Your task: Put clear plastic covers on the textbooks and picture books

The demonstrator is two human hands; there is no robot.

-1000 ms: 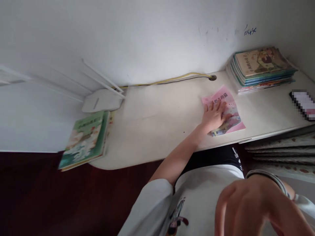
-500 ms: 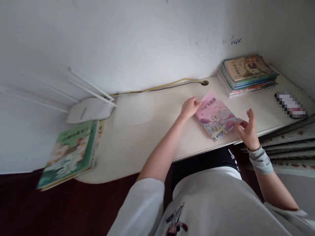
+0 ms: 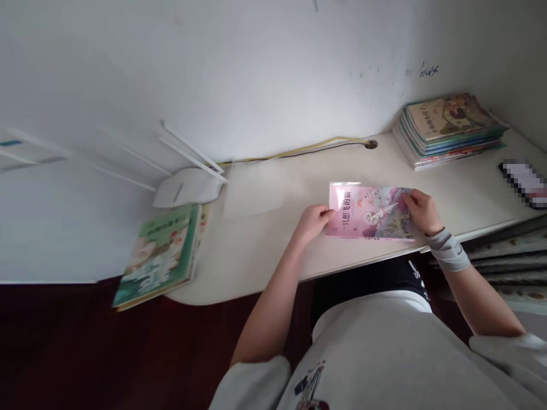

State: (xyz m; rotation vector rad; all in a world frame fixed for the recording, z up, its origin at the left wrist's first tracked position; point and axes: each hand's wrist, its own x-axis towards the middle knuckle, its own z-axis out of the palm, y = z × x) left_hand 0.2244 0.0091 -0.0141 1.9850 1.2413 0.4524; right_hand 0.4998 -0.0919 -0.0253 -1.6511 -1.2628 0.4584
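A thin pink picture book (image 3: 367, 212) is lifted slightly above the white desk (image 3: 265, 245), turned sideways. My left hand (image 3: 313, 221) pinches its left edge with closed fingers. My right hand (image 3: 421, 210), a grey band at its wrist, grips the book's right edge. Both hands hold the book between them near the desk's front edge.
A stack of picture books (image 3: 450, 130) sits at the desk's far right by the wall. Green-covered books (image 3: 160, 256) overhang the left corner. A white router (image 3: 186, 187) with antennas stands at the back left. A yellow cable (image 3: 299, 149) runs to a hole. A blurred phone (image 3: 525, 182) lies at right.
My left hand slid off the book's cover to its left edge. My right hand came up and took the right edge. The book turned sideways and rose off the desk.
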